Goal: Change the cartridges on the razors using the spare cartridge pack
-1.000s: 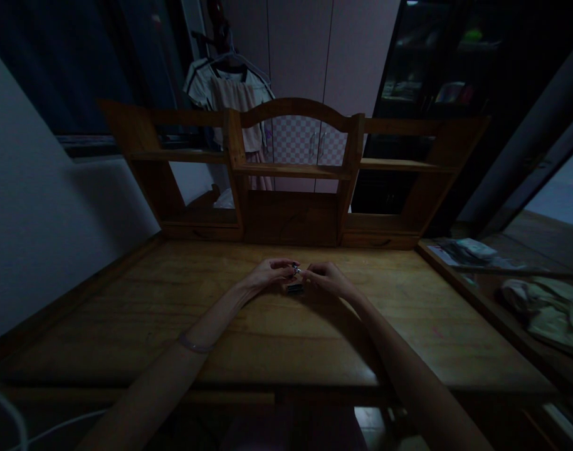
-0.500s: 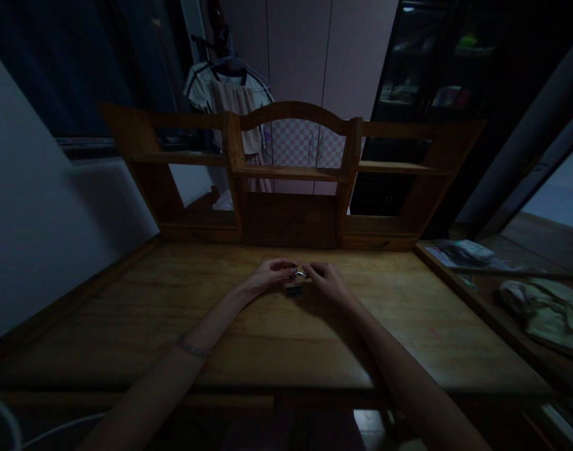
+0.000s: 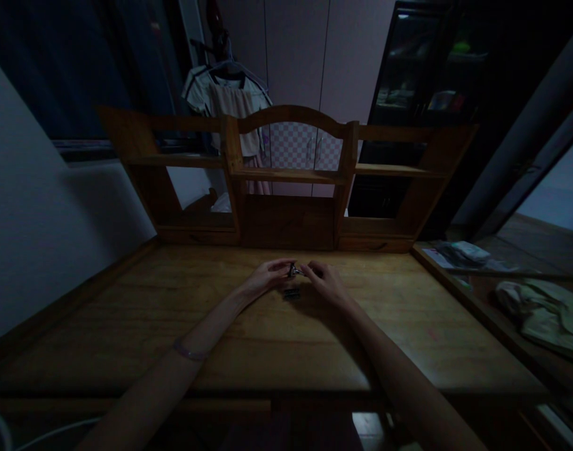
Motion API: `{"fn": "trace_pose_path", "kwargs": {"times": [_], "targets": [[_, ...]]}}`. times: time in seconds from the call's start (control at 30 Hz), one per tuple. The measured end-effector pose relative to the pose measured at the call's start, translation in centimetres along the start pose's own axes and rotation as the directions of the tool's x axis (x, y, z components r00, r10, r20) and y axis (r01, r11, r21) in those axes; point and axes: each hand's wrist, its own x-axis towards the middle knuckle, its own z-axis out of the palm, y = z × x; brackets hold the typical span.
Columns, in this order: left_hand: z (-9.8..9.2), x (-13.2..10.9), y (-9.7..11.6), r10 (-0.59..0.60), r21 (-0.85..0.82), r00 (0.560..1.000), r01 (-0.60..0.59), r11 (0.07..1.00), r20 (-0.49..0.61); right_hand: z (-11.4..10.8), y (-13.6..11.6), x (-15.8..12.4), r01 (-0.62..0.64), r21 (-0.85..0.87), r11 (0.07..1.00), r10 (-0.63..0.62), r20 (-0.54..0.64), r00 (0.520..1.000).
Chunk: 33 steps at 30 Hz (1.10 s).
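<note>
Over the middle of the wooden desk [image 3: 183, 313], my left hand [image 3: 266, 277] and my right hand [image 3: 328, 280] face each other. Between their fingertips is a small dark piece with a shiny silver part [image 3: 293, 270], too small and dim to name. The fingers of my left hand pinch its dark left side. My right thumb and fingers close on the silver end. Just below the hands, a small dark oblong piece [image 3: 292, 293] lies on the desktop. A thin band [image 3: 189, 351] circles my left wrist.
A wooden shelf unit [image 3: 286, 175] stands along the desk's back edge. Folded cloth [image 3: 545, 310] and a plastic-wrapped bundle [image 3: 469, 252] lie on a surface at the right. Clothes [image 3: 234, 103] hang behind the shelves. A white wall [image 3: 27, 219] borders the left side.
The small piece between my hands has turned, its dark part now more upright and the silver part seen at a different angle. Both hands stay close together; the view has shifted slightly.
</note>
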Motion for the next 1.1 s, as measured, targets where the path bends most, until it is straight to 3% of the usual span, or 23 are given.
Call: {"fn": "trace_pose_path", "kwargs": {"times": [0.17, 0.3, 0.4, 0.6, 0.73, 1.1], "targets": [[-0.3, 0.3, 0.5, 0.104, -0.064, 0.991, -0.109, 0.992, -0.084, -0.2, 0.5, 0.3, -0.039, 0.269, 0.962, 0.036, 0.017, 0.999], [-1.1, 0.5, 0.4, 0.085, -0.076, 0.981, -0.099, 0.992, -0.172, 0.0, 1.1, 0.4, -0.076, 0.335, 0.939, 0.079, 0.006, 0.997], [-1.2, 0.4, 0.3, 0.019, -0.076, 0.984, -0.033, 0.997, -0.175, 0.2, 0.9, 0.3, -0.068, 0.376, 0.924, 0.060, 0.033, 0.998], [-0.4, 0.2, 0.0, -0.009, -0.110, 0.997, 0.001, 0.994, -0.074, 0.1, -0.2, -0.1, -0.063, 0.386, 0.920, 0.009, 0.140, 0.990], [-0.4, 0.2, -0.1, -0.036, -0.091, 0.995, 0.027, 0.995, -0.097, 0.2, -0.3, -0.1, -0.093, 0.365, 0.927, 0.030, 0.174, 0.984], [-0.8, 0.5, -0.4, -0.052, -0.032, 0.990, 0.048, 0.998, -0.132, 0.8, 0.4, 0.1, -0.065, 0.309, 0.949, 0.023, 0.136, 0.990]]}}
